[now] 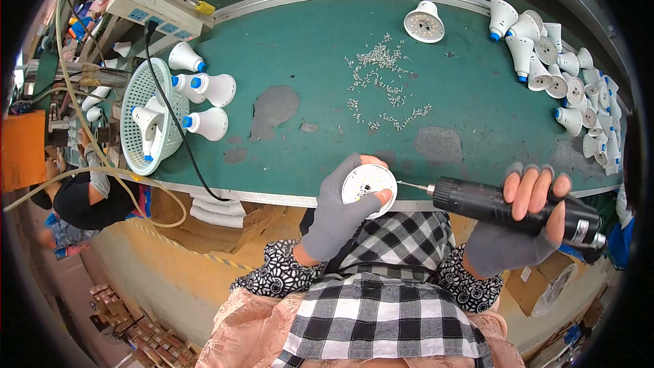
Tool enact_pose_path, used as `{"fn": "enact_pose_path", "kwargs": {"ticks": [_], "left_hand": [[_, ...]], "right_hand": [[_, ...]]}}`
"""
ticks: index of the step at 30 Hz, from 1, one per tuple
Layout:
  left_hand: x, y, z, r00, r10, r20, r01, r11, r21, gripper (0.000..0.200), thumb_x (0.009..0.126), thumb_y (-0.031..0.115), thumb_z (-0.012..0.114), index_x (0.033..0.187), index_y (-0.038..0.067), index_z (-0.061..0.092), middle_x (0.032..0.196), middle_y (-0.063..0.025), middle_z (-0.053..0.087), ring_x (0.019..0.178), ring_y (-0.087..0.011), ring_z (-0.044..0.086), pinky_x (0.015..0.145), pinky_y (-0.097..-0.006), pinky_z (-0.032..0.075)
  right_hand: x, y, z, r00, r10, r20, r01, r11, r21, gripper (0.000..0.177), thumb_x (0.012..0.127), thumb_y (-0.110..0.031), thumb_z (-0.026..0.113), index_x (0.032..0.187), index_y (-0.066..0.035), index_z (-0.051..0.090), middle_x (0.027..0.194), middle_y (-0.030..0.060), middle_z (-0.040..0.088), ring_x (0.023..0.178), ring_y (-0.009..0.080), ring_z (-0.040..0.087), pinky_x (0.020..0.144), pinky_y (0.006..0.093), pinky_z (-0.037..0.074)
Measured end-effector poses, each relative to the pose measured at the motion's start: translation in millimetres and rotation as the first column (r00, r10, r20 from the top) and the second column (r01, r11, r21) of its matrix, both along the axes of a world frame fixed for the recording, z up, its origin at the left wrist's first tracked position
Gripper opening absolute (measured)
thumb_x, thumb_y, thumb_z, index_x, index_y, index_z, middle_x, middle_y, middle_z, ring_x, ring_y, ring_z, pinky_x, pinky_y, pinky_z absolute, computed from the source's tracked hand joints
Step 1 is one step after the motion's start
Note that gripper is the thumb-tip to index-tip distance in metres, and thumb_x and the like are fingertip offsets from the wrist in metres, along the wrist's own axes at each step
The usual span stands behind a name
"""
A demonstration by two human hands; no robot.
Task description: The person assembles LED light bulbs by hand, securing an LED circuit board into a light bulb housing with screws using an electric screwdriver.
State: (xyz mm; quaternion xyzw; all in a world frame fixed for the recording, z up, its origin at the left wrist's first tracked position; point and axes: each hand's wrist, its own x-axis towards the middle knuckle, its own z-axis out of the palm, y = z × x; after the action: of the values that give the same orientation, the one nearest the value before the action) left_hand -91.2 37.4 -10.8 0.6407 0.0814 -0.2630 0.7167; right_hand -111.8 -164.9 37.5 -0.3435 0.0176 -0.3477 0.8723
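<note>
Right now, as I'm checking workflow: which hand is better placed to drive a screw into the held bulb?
Right, most likely. The right hand grips the electric screwdriver, whose bit points at the bulb right beside it. The left hand is wrapped around that bulb, holding it.

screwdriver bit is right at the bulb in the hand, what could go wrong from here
1. The electric screwdriver bit aims sideways at the bulb gripped by the left hand, with bare fingertips on its rim: a slip could jab them.
2. The bulb is held unsupported at the table edge, so a dropped screw may fall off.
</note>
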Motion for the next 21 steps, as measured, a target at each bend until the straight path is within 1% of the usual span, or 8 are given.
{"fn": "enact_pose_path", "kwargs": {"ticks": [3, 5, 8, 11, 12, 15, 18, 21], "left_hand": [[-1, -3, 2, 0.999, 0.029, 0.042, -0.031, 0.999, 0.044, 0.037, 0.075, 0.012, 0.071, 0.109, 0.004, 0.059, 0.094, -0.0043, 0.064, 0.084, -0.0094, 0.061, 0.075, -0.0239, 0.05], [-2, -4, 1, 0.995, 0.031, 0.094, -0.038, 0.997, 0.074, 0.036, 0.076, 0.012, 0.071, 0.109, 0.004, 0.059, 0.094, -0.0041, 0.064, 0.084, -0.0093, 0.061, 0.075, -0.0241, 0.05], [-4, -4, -1, 0.99, 0.034, 0.137, -0.049, 0.993, 0.105, 0.034, 0.076, 0.011, 0.071, 0.107, 0.004, 0.059, 0.094, -0.0038, 0.064, 0.084, -0.0091, 0.061, 0.075, -0.0242, 0.05], [-6, -4, -3, 0.982, 0.021, 0.189, -0.051, 0.987, 0.155, 0.032, 0.077, 0.011, 0.071, 0.106, 0.004, 0.059, 0.094, -0.0033, 0.064, 0.084, -0.0086, 0.06, 0.075, -0.0238, 0.05], [-6, -4, -3, 0.977, 0.013, 0.211, -0.051, 0.983, 0.176, 0.032, 0.077, 0.011, 0.071, 0.105, 0.004, 0.06, 0.094, -0.0031, 0.064, 0.084, -0.0085, 0.06, 0.075, -0.0237, 0.049], [-5, -4, -3, 0.983, 0.012, 0.181, -0.043, 0.985, 0.167, 0.031, 0.076, 0.012, 0.071, 0.103, 0.004, 0.058, 0.103, -0.0086, 0.062, 0.091, -0.0143, 0.061, 0.081, -0.0281, 0.05], [-6, -4, -3, 0.977, -0.002, 0.213, -0.043, 0.978, 0.206, 0.031, 0.076, 0.013, 0.071, 0.103, 0.004, 0.058, 0.104, -0.0085, 0.061, 0.092, -0.0156, 0.06, 0.081, -0.0288, 0.05], [-6, -5, -2, 0.971, -0.01, 0.24, -0.049, 0.969, 0.241, 0.03, 0.077, 0.013, 0.071, 0.103, 0.005, 0.059, 0.102, -0.0083, 0.059, 0.091, -0.0171, 0.06, 0.081, -0.0298, 0.049]], "right_hand": [[-11, 5, 0, 0.999, 0.038, 0.017, -0.036, 0.997, -0.073, 0.026, 0.088, -0.016, 0.063, 0.105, -0.008, 0.045, 0.075, 0.0049, 0.053, 0.058, 0.0163, 0.054, 0.064, 0.0341, 0.046], [-12, 15, 4, 1.0, 0.023, 0.02, -0.02, 0.993, -0.119, 0.025, 0.085, -0.017, 0.062, 0.1, -0.009, 0.044, 0.069, 0.0016, 0.044, 0.059, 0.0132, 0.05, 0.066, 0.0304, 0.042], [-16, 16, 6, 0.998, 0.053, 0.018, -0.049, 0.981, -0.189, 0.025, 0.085, -0.016, 0.062, 0.099, -0.009, 0.043, 0.07, 0.0031, 0.047, 0.058, 0.0145, 0.052, 0.066, 0.0309, 0.044], [-21, 17, -3, 0.995, 0.049, 0.088, -0.031, 0.981, -0.194, 0.035, 0.088, -0.016, 0.066, 0.108, -0.011, 0.038, 0.075, 0.0072, 0.054, 0.059, 0.0206, 0.058, 0.065, 0.0384, 0.047], [-23, 16, -4, 0.996, 0.046, 0.075, -0.03, 0.979, -0.2, 0.037, 0.087, -0.018, 0.068, 0.106, -0.012, 0.037, 0.075, 0.0075, 0.054, 0.059, 0.0208, 0.058, 0.065, 0.0394, 0.048], [-24, 21, -1, 0.999, 0.036, 0.04, -0.028, 0.98, -0.198, 0.038, 0.086, -0.019, 0.07, 0.104, -0.012, 0.036, 0.074, 0.0077, 0.054, 0.059, 0.0207, 0.058, 0.066, 0.0397, 0.048], [-25, 22, -1, 0.997, 0.057, 0.054, -0.045, 0.979, -0.201, 0.04, 0.084, -0.019, 0.072, 0.102, -0.013, 0.036, 0.076, 0.0076, 0.055, 0.06, 0.0209, 0.058, 0.068, 0.0408, 0.048], [-30, 23, 7, 0.997, 0.068, -0.035, -0.075, 0.967, -0.244, 0.042, 0.083, -0.018, 0.074, 0.101, -0.015, 0.036, 0.077, 0.0069, 0.055, 0.062, 0.0213, 0.059, 0.07, 0.0416, 0.048]]}}
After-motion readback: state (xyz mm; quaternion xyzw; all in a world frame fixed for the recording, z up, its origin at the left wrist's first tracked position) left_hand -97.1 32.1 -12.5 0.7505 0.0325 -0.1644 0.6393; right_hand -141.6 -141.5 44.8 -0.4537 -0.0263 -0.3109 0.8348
